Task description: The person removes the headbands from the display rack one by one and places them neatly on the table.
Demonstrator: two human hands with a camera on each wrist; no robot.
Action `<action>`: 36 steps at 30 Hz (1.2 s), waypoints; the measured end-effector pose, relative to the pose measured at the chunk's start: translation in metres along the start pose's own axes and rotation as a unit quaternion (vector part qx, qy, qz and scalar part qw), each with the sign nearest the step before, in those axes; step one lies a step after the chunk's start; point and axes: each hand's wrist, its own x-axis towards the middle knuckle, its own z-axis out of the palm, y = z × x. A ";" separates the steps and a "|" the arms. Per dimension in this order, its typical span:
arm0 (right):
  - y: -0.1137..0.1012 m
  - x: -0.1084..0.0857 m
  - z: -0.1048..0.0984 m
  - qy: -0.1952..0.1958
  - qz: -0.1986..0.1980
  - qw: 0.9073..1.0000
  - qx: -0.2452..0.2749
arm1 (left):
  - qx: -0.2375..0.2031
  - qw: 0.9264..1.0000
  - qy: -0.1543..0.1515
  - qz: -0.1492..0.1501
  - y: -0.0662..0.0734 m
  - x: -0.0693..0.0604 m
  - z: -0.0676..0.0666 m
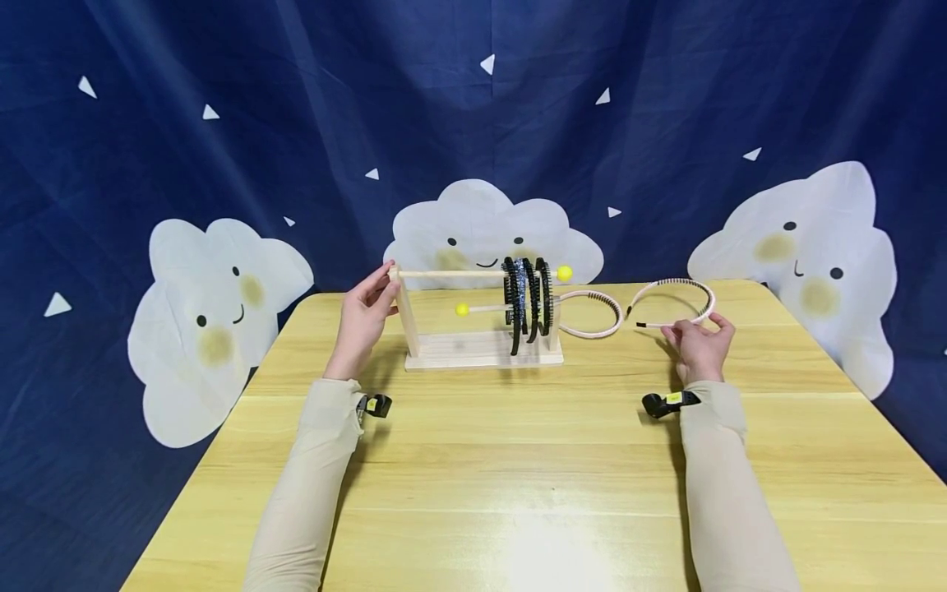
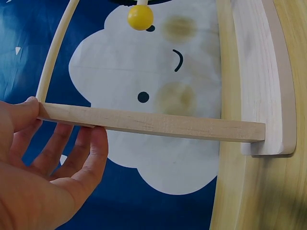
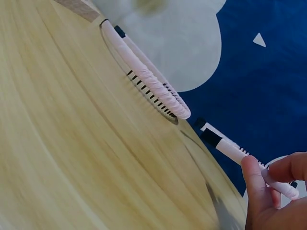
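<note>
My left hand point(image 1: 362, 316) holds the top of the left post point(image 2: 168, 123) of a wooden headband stand point(image 1: 459, 349), thumb on one side and fingertips on the other. Several black headbands point(image 1: 543, 296) and a glittery blue one point(image 1: 521, 288) hang toward the right of the stand. To the right, my right hand point(image 1: 700, 341) pinches a pale pink headband point(image 3: 232, 151) near one black-tipped end, raised off the table. Another pale pink headband point(image 3: 148, 81) lies beside the stand's right end, apart from the held one.
Yellow balls cap the upper rod point(image 1: 565, 273) and the lower rod point(image 1: 462, 309) of the stand. The wooden table point(image 1: 518, 460) ends just behind it. A blue curtain point(image 1: 473, 99) with white clouds hangs beyond.
</note>
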 end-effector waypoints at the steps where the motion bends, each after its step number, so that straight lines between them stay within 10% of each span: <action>1: 0.001 0.001 0.000 0.001 0.000 1.000 0.002 | 0.000 1.000 -0.001 0.001 0.000 0.000 0.000; 19: 0.009 0.001 0.000 0.002 0.003 0.997 -0.071 | -0.001 1.000 -0.005 -0.003 0.000 0.000 0.000; 36: 0.007 -0.003 -0.001 -0.047 0.013 0.974 -0.222 | -0.015 1.000 -0.004 -0.008 -0.002 0.002 0.000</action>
